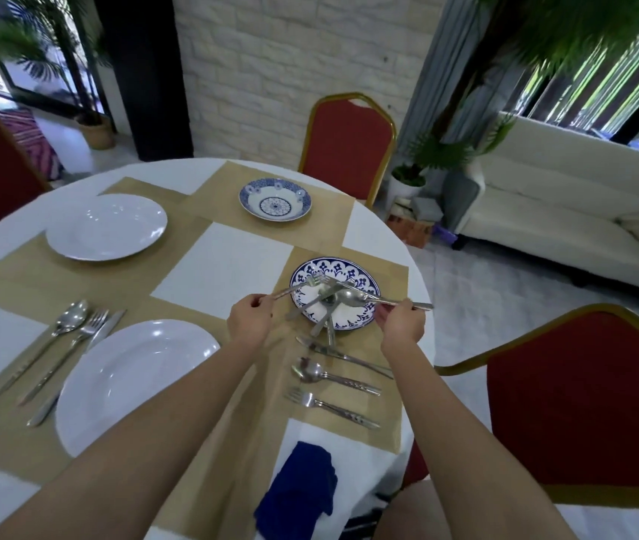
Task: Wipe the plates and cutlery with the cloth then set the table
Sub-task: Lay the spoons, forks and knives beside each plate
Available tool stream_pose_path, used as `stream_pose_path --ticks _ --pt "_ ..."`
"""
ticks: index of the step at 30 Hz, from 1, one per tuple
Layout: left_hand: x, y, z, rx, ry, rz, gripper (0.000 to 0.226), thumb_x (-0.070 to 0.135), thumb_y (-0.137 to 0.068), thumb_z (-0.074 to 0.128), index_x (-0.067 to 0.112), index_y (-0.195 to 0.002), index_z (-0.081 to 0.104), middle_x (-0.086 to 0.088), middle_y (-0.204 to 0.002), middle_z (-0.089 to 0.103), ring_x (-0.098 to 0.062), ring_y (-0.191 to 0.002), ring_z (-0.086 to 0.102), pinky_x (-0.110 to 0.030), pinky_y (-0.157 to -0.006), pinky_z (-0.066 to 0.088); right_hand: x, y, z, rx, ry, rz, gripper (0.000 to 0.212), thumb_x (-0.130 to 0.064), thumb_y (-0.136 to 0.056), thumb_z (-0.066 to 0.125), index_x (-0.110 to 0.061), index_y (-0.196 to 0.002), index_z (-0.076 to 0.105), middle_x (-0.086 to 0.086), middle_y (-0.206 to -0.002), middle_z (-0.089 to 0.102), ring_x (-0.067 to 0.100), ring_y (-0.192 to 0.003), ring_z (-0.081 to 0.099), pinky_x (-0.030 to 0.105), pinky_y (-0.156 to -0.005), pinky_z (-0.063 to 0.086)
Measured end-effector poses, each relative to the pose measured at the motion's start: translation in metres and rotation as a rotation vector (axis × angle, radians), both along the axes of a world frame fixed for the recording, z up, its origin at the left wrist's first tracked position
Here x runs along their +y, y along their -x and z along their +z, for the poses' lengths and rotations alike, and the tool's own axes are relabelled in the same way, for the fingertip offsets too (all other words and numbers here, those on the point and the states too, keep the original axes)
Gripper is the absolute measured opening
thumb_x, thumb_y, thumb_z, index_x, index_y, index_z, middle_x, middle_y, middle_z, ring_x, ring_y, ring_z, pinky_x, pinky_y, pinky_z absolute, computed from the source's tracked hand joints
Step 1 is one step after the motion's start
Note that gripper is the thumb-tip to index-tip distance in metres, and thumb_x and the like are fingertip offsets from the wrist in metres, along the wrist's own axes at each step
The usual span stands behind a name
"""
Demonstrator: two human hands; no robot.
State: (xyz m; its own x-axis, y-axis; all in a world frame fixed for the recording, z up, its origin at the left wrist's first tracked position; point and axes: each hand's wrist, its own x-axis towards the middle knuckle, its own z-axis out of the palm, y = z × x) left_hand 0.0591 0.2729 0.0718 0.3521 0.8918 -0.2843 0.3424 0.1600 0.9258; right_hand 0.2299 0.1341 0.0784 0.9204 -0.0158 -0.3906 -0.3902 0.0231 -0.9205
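cutlery pile: several steel pieces crossed on patterned plate; overlapping, exact count not readable; some handles overhanging near rim.
patterned plate: round, white centre, blue floral border; on tan placemat at right edge of tabletop; centre largely covered by cutlery.
left hand: thumb and fingers pinched on handle end of held fork; fingertips turned away from camera.
held fork: tines over far-left part of patterned plate; touching or lifted, not discernible.
right hand: fingers closed round handle of held spoon; handle tip protruding rightward past hand.
held spoon: polished oval bowl above patterned plate, among cutlery pile.
cloth: dark blue, soft, crumpled; at near edge of tabletop between forearms; lower end hard to make out.
laid set: knife, spoon and fork side by side on same placemat, nearer than patterned plate; steel, patterned handles.
near white plate: glossy, plain, round; near rim hidden by left forearm.
left set: spoon, fork, knife just beside near white plate.
far white plate: same finish, across tabletop at left.
bowl: deep, blue-and-white pattern, at far side.
tabletop: round, white covering; near portion cut off by frame.
chairs: red padding, gold frames.
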Motion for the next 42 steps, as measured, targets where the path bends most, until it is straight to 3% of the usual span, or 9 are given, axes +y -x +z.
stream_pose_path --ticks 4,7,11,15,18,22,30,34,42 --pt "0.016 -0.001 0.008 -0.171 0.132 0.086 0.021 0.022 -0.093 0.052 0.009 -0.102 0.065 -0.001 -0.074 0.059 -0.021 -0.075 0.056 -0.032 -0.069 0.044 0.007 -0.001 0.013 0.107 -0.278 -0.031 0.033 -0.019 -0.101 0.036 0.006 -0.121 0.047 0.023 -0.102 0.068 0.023 -0.064 0.071 0.031 -0.053 0.056" --pt "0.028 -0.003 0.014 -0.261 0.224 0.134 0.016 0.020 -0.093 0.051 0.009 -0.095 0.062 -0.001 -0.074 0.056 -0.014 -0.069 0.057 -0.027 -0.062 0.044 0.017 0.002 0.024 0.163 -0.421 -0.017 0.029 -0.009 -0.102 0.032 0.008 -0.121 0.046 0.025 -0.109 0.063 0.031 -0.084 0.068 0.036 -0.070 0.055" --pt "0.047 -0.001 0.021 -0.359 0.358 0.163 0.015 0.020 -0.096 0.049 0.014 -0.085 0.057 0.000 -0.082 0.057 -0.011 -0.071 0.058 -0.022 -0.062 0.046 0.038 0.006 0.030 0.243 -0.496 -0.052 0.017 -0.006 -0.100 0.041 0.000 -0.115 0.047 0.015 -0.084 0.060 0.028 -0.084 0.066 0.037 -0.080 0.052" --pt "0.075 0.008 0.025 -0.446 0.439 0.177 0.013 0.015 -0.098 0.046 0.005 -0.099 0.054 -0.007 -0.089 0.063 -0.017 -0.073 0.061 -0.023 -0.065 0.049 0.062 0.017 0.027 0.257 -0.539 -0.058 0.026 0.001 -0.094 0.053 -0.004 -0.119 0.047 0.013 -0.080 0.060 0.020 -0.064 0.065 0.029 -0.054 0.056" --pt "0.104 0.015 0.024 -0.467 0.464 0.155 0.016 0.013 -0.100 0.043 0.000 -0.106 0.050 -0.015 -0.102 0.062 -0.023 -0.080 0.064 -0.026 -0.067 0.052 0.084 0.027 0.031 0.222 -0.541 -0.066 0.002 0.002 -0.093 0.055 0.001 -0.095 0.054 0.012 -0.080 0.059 0.017 -0.062 0.063 0.024 -0.046 0.055" --pt "0.140 0.015 0.027 -0.467 0.432 0.080 0.023 0.011 -0.100 0.042 -0.005 -0.112 0.052 -0.016 -0.097 0.062 -0.017 -0.073 0.064 -0.021 -0.059 0.055 0.106 0.032 0.039 0.181 -0.529 -0.130 0.013 0.001 -0.095 0.054 -0.004 -0.083 0.051 0.011 -0.079 0.059 0.017 -0.068 0.057 0.023 -0.049 0.057" --pt "0.168 -0.019 0.044 -0.489 0.410 0.054 0.012 0.007 -0.099 0.042 -0.001 -0.105 0.048 -0.014 -0.093 0.060 -0.013 -0.067 0.064 -0.021 -0.060 0.054 0.124 0.006 0.054 0.036 -0.412 -0.144 0.007 -0.007 -0.098 0.052 -0.009 -0.091 0.053 0.008 -0.088 0.062 0.019 -0.075 0.063 0.037 -0.085 0.056" --pt "0.175 -0.042 0.041 -0.518 0.409 0.138 0.010 0.011 -0.100 0.042 0.002 -0.103 0.046 -0.010 -0.088 0.060 -0.013 -0.070 0.062 -0.022 -0.062 0.051 0.136 -0.035 0.056 -0.053 -0.334 -0.109 0.004 -0.011 -0.097 0.054 -0.010 -0.100 0.055 0.004 -0.094 0.063 0.016 -0.077 0.065 0.029 -0.071 0.055" --pt "0.211 -0.114 0.044 -0.523 0.317 0.179 0.008 0.013 -0.100 0.042 0.006 -0.103 0.042 -0.014 -0.099 0.057 -0.015 -0.070 0.063 -0.022 -0.060 0.053 0.179 -0.133 0.035 -0.188 -0.152 0.085 0.012 -0.015 -0.092 0.063 -0.015 -0.104 0.061 -0.003 -0.087 0.066 0.012 -0.076 0.065 0.026 -0.066 0.053"
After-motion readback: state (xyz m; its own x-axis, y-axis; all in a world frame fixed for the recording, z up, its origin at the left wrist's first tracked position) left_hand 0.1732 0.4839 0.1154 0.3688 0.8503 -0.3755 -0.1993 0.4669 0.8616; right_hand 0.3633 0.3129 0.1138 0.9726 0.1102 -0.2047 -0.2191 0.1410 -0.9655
